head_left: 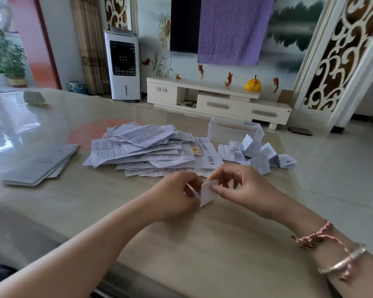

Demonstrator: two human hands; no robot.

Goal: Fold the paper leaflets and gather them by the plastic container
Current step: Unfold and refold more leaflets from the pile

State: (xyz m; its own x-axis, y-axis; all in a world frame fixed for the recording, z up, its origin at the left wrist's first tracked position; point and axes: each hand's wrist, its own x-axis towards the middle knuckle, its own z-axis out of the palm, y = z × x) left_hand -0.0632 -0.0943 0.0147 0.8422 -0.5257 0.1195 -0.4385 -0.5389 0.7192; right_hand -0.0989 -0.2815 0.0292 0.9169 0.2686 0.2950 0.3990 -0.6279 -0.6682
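1. While both hands pinch the small leaflet point(207, 193) just above the table point(181, 244), the left hand point(177, 195) grips one edge and the right hand point(237, 186) the other
2. Align edges, then crease firmly
3. Folded leaflets point(258, 154) lie beside the plastic container point(235, 129); the unfolded heap point(146, 149) waits

Most of the small folded leaflet point(207, 193) lies behind the fingers of the left hand point(177, 194) and the right hand point(243, 188), so its print and its number of folds cannot be told. The print on the heap of unfolded leaflets point(146, 147) is too small to read, its lower sheets are covered by the upper ones, and the pile of folded leaflets point(258, 153) hides the near wall of the plastic container point(235, 127). Both forearms are cut off by the bottom edge, and the pale object point(33, 97) at the far left of the surface point(181, 244) is too blurred to identify.
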